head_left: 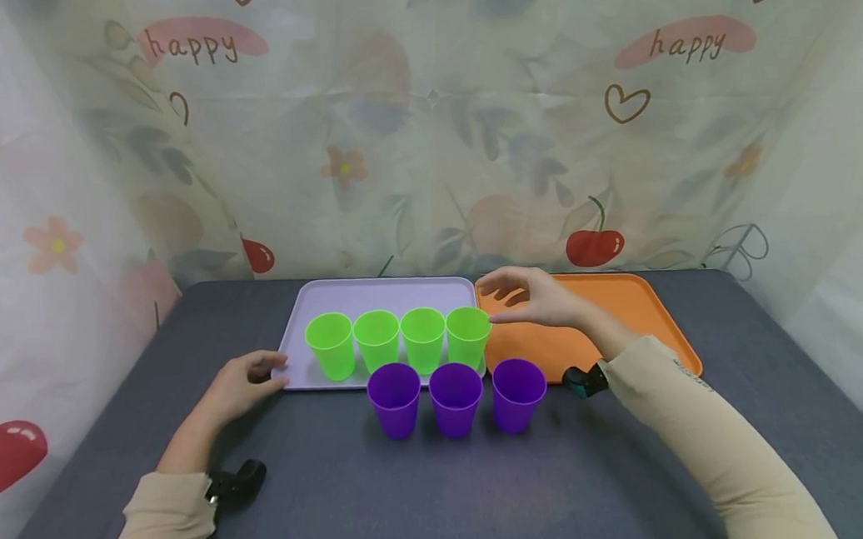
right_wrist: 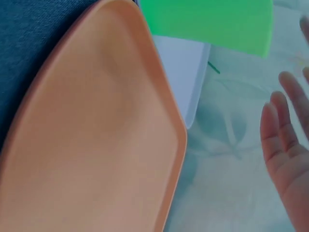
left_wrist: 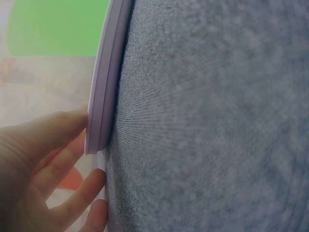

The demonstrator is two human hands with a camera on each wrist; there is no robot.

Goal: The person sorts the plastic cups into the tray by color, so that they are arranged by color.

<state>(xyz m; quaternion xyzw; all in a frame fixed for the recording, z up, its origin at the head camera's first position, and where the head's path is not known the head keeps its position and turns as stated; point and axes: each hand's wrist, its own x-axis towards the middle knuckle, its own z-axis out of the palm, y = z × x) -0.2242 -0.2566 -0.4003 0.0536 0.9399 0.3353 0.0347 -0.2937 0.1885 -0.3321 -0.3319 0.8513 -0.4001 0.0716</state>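
Observation:
Several green cups stand upright in a row on a lilac tray. In front of them, three purple cups stand on the dark tabletop. My left hand is at the tray's left edge; in the left wrist view its thumb touches the lilac rim while the other fingers spread loosely below. My right hand hovers over the orange tray, beside the rightmost green cup. Its thumb tip is near that cup's rim; contact is unclear. In the right wrist view, its fingers are extended and hold nothing.
The two trays lie side by side along the back of the dark table. Behind it hangs a patterned curtain. A thin wire thing sits at the back right corner.

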